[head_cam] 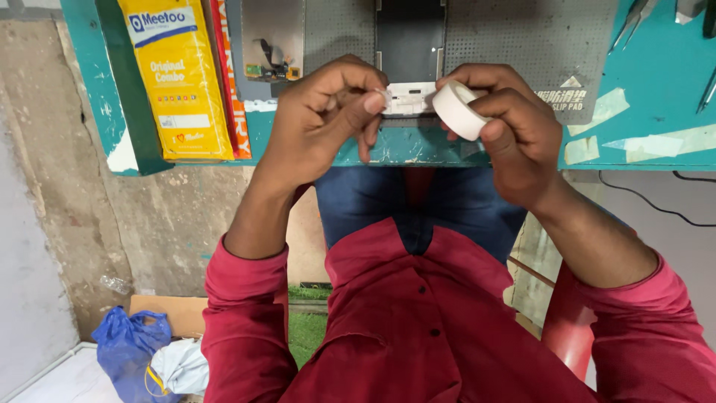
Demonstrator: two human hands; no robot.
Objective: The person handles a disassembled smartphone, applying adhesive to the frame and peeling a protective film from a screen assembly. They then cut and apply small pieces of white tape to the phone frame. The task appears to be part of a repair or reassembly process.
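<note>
— How far has it got, from where you stand?

— Early, I'd say. The right hand has its fingers closed round a white roll of tape, held up just over the near edge of the bench. The left hand is pinching the free end of the tape between thumb and forefinger, so a short strip is drawn out between the two hands. It isn't torn off, as far as I can see, and it isn't stuck down on anything.

— And the phone?

— A dark phone frame lies on the grey perforated mat, just behind the hands. Its lower end looks pale, but I can't tell whether that is tape already laid on or just the part itself; the knuckles cover much of it.

— Anything else you can't make out?

— The top of the frame is cut off by the edge of the view. There are metal tweezers at the far right, only their tips showing. A yellow box lies at the left, and a small circuit part with a ribbon beside it, too small to identify. Scraps of tape are stuck on the teal bench top.
</note>
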